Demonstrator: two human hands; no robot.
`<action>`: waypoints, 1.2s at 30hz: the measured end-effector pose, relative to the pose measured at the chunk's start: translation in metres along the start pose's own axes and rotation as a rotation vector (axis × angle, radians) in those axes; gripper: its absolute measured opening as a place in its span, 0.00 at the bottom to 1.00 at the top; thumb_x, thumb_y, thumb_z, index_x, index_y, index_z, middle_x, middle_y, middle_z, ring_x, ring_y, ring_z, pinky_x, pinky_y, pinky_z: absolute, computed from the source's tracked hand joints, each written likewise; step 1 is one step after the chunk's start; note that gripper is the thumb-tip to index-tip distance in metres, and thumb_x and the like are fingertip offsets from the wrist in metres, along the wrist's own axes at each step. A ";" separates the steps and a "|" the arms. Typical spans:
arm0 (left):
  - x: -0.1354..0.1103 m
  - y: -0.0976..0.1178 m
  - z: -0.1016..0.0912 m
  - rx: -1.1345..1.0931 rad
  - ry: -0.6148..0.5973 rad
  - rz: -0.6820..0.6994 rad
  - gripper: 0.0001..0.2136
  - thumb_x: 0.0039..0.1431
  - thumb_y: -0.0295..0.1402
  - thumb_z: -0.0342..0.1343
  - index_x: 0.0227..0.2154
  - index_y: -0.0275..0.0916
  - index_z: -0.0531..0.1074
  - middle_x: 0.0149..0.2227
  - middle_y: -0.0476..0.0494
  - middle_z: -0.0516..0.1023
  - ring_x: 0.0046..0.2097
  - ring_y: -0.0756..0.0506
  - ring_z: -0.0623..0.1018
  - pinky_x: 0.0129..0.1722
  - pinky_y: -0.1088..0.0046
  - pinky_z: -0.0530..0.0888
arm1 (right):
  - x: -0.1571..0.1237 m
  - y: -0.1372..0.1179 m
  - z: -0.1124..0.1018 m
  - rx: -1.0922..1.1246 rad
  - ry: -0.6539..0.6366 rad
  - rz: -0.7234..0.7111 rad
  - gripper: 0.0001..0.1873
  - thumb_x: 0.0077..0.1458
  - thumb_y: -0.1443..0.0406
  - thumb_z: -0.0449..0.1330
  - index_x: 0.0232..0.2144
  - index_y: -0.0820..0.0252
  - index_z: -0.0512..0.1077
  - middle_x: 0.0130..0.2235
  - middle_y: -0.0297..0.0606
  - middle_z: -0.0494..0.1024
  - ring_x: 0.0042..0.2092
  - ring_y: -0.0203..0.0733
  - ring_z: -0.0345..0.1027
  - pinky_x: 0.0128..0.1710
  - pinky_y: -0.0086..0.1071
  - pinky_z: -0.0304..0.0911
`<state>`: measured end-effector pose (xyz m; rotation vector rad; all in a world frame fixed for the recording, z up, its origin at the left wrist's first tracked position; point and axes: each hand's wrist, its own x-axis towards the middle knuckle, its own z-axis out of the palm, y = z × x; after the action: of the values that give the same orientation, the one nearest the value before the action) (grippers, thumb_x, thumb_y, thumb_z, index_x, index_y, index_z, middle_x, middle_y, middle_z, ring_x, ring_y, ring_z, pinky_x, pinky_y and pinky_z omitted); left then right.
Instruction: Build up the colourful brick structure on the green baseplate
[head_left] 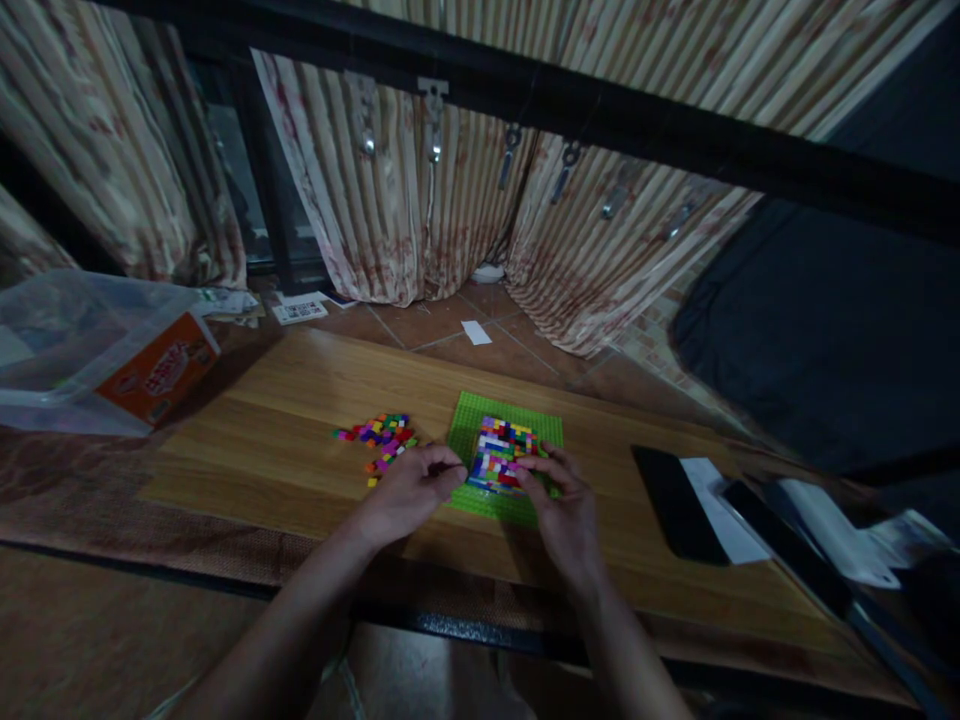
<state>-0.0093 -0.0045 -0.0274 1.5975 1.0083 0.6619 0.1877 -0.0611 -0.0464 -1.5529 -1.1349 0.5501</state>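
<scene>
A green baseplate (469, 425) lies on the wooden board (300, 400), with a patch of small coloured bricks (501, 452) built on it. My left hand (411, 490) rests at the plate's left edge, fingers curled in a pinch; what it pinches is too small to make out. My right hand (562, 500) sits on the plate's near right corner, fingers bent and pressing at the edge of the built bricks. A loose pile of coloured bricks (382, 435) lies just left of the plate, beyond my left hand.
A clear plastic bin (67, 340) with an orange box (161, 370) stands at the far left. A black phone (671, 500), white paper (716, 505) and another dark device (780, 535) lie at the right. Striped curtains (390, 210) hang behind; tiled floor lies beyond the board.
</scene>
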 end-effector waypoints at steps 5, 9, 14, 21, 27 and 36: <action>-0.001 0.001 0.000 -0.003 0.004 0.011 0.11 0.56 0.38 0.53 0.26 0.36 0.71 0.23 0.52 0.66 0.27 0.52 0.65 0.26 0.76 0.62 | 0.002 0.004 0.006 0.180 0.034 0.109 0.08 0.41 0.58 0.68 0.27 0.54 0.79 0.47 0.39 0.73 0.53 0.48 0.64 0.54 0.43 0.56; -0.002 0.001 0.000 0.008 -0.004 0.008 0.11 0.56 0.39 0.52 0.26 0.36 0.71 0.24 0.51 0.67 0.27 0.51 0.66 0.27 0.76 0.63 | 0.002 0.003 0.011 0.337 0.065 0.192 0.11 0.37 0.59 0.70 0.26 0.56 0.78 0.43 0.38 0.75 0.49 0.47 0.67 0.50 0.43 0.61; -0.002 0.003 0.001 0.038 0.000 0.016 0.11 0.56 0.39 0.52 0.26 0.36 0.72 0.24 0.51 0.68 0.27 0.50 0.66 0.27 0.76 0.63 | 0.002 0.004 0.015 0.383 0.090 0.235 0.12 0.37 0.61 0.69 0.28 0.57 0.77 0.40 0.37 0.77 0.43 0.43 0.69 0.45 0.40 0.64; -0.003 0.000 0.005 0.104 0.017 0.008 0.12 0.57 0.41 0.52 0.28 0.37 0.73 0.24 0.51 0.69 0.27 0.50 0.67 0.27 0.76 0.61 | 0.002 0.006 0.017 0.368 0.106 0.219 0.12 0.38 0.61 0.69 0.28 0.58 0.76 0.38 0.36 0.77 0.41 0.42 0.70 0.43 0.38 0.64; -0.002 0.001 0.010 0.102 0.003 0.001 0.12 0.57 0.40 0.51 0.28 0.38 0.72 0.23 0.52 0.67 0.27 0.51 0.66 0.27 0.75 0.61 | 0.003 0.004 0.020 0.366 0.130 0.211 0.10 0.38 0.62 0.68 0.26 0.59 0.76 0.34 0.34 0.77 0.36 0.40 0.70 0.39 0.36 0.65; -0.001 0.003 0.010 0.003 -0.036 -0.010 0.10 0.56 0.39 0.52 0.28 0.37 0.72 0.22 0.52 0.66 0.26 0.51 0.66 0.27 0.75 0.62 | 0.002 0.009 0.019 0.349 0.097 0.180 0.11 0.41 0.60 0.68 0.29 0.58 0.76 0.36 0.35 0.77 0.39 0.41 0.70 0.42 0.38 0.66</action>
<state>-0.0004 -0.0102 -0.0274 1.6002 0.9904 0.6228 0.1766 -0.0497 -0.0601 -1.3669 -0.7814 0.7428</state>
